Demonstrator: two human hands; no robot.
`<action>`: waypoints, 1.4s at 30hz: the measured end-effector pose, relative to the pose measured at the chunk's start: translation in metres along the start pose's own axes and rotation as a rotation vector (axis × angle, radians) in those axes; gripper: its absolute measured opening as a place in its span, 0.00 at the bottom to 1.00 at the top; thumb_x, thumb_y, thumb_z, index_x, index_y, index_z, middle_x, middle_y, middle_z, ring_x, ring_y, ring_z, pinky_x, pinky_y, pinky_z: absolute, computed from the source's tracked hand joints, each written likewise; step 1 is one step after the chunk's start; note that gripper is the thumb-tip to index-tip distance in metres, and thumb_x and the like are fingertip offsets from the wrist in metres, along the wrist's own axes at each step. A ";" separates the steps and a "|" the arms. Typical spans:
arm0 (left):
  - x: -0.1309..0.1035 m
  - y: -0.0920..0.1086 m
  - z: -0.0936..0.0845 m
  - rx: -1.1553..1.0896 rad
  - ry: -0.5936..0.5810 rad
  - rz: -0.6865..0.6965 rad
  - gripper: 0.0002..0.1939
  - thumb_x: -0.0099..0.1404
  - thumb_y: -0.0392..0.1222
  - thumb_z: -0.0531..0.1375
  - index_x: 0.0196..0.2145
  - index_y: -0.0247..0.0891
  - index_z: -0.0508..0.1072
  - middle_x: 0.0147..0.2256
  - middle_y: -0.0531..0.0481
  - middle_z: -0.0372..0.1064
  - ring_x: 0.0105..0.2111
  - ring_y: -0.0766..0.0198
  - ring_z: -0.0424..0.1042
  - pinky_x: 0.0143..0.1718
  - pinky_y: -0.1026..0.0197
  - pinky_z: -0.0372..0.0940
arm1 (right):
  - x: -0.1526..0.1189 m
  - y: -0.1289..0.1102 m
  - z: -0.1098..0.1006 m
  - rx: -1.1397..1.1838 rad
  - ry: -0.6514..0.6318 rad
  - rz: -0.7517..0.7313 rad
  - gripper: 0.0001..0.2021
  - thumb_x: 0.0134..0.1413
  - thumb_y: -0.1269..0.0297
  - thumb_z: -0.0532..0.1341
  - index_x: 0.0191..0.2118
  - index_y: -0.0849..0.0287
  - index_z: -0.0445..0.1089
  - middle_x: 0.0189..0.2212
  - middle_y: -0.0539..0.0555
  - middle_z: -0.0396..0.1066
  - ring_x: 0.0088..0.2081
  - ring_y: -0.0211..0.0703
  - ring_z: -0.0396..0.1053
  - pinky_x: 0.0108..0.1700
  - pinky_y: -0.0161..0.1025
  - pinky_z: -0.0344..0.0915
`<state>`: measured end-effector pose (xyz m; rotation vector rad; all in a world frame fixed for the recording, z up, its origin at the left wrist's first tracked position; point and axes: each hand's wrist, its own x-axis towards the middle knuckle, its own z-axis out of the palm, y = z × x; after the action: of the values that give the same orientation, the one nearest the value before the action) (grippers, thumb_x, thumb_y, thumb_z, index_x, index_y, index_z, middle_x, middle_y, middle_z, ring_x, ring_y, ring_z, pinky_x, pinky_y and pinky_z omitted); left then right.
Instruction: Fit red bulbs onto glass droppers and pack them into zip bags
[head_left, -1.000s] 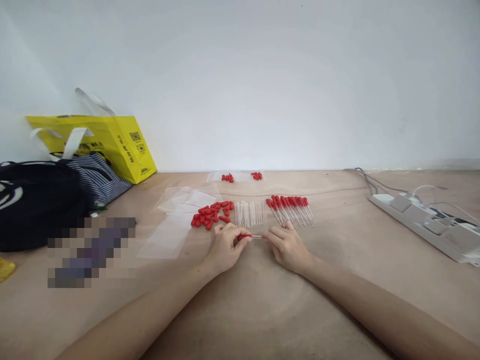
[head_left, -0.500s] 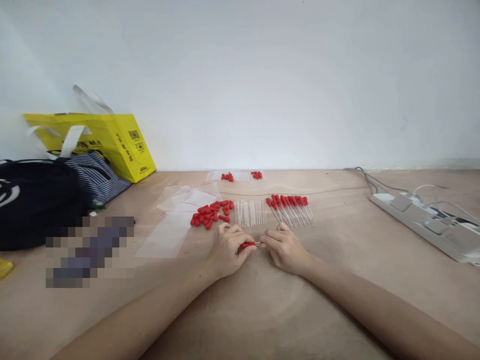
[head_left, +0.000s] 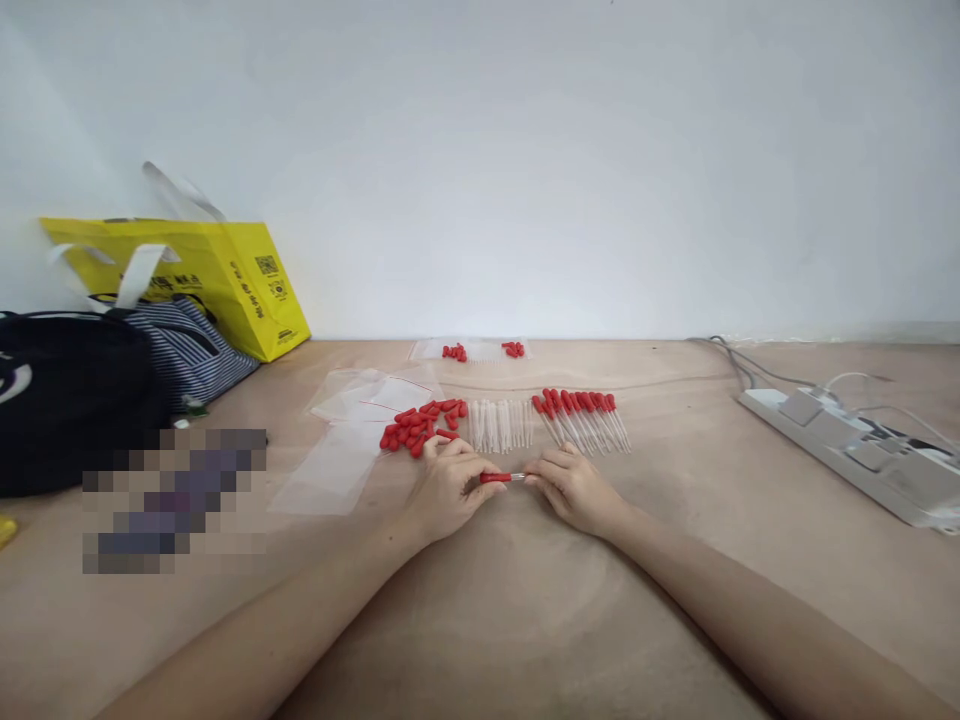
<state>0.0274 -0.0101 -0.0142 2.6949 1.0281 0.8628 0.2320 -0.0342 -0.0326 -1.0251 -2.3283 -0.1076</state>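
My left hand (head_left: 456, 492) pinches a red rubber dropper bulb (head_left: 495, 478) between thumb and fingers. From the right, my right hand (head_left: 576, 487) grips a clear pipette tube (head_left: 518, 477), whose end meets the mouth of the bulb; most of the tube is hidden by my fingers. Just beyond my left hand lies a heap of loose red bulbs (head_left: 409, 430). Bare clear tubes (head_left: 501, 428) lie side by side in the middle. Right of them, droppers with red bulbs fitted (head_left: 585, 415) form a slanted row.
Clear plastic bags (head_left: 326, 470) lie flat to the left. Near the wall is another bag with red bulbs (head_left: 454, 353). A yellow bag (head_left: 255, 290), a striped pouch (head_left: 184, 340) and a black bag (head_left: 75, 400) stand left. A power strip (head_left: 847, 450) with cables lies right.
Both hands have risen slightly in view, and my left hand has shifted a little left. More of the red bulb now shows between them.
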 end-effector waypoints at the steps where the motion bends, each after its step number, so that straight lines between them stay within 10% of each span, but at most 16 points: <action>1: -0.001 -0.001 0.000 0.010 0.007 0.005 0.07 0.58 0.47 0.56 0.28 0.43 0.70 0.23 0.57 0.69 0.32 0.64 0.64 0.44 0.53 0.42 | 0.000 0.000 0.000 -0.009 0.005 -0.005 0.13 0.58 0.66 0.46 0.34 0.61 0.67 0.26 0.53 0.67 0.27 0.36 0.60 0.32 0.36 0.49; 26: 0.001 -0.006 -0.001 0.028 0.000 -0.026 0.12 0.59 0.51 0.54 0.34 0.43 0.70 0.31 0.53 0.71 0.35 0.61 0.64 0.43 0.54 0.45 | 0.000 0.001 -0.011 -0.054 0.005 0.028 0.10 0.55 0.66 0.50 0.34 0.58 0.69 0.28 0.54 0.66 0.32 0.40 0.60 0.34 0.38 0.53; 35: 0.007 -0.040 -0.009 0.401 0.268 -0.334 0.09 0.54 0.44 0.58 0.34 0.44 0.70 0.39 0.48 0.66 0.42 0.53 0.59 0.40 0.51 0.47 | 0.005 0.059 -0.007 -0.137 0.253 0.815 0.12 0.51 0.63 0.51 0.35 0.61 0.69 0.31 0.57 0.69 0.34 0.45 0.65 0.35 0.40 0.57; 42: 0.006 -0.053 -0.011 0.479 0.256 -0.336 0.09 0.54 0.47 0.58 0.33 0.44 0.71 0.40 0.46 0.64 0.43 0.52 0.57 0.41 0.48 0.46 | 0.015 0.062 -0.003 -0.140 0.212 0.970 0.10 0.49 0.63 0.52 0.35 0.59 0.67 0.30 0.55 0.71 0.35 0.47 0.67 0.39 0.44 0.55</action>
<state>-0.0050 0.0330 -0.0190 2.6723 1.8950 1.0159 0.2684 0.0181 -0.0315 -1.9785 -1.4457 0.0086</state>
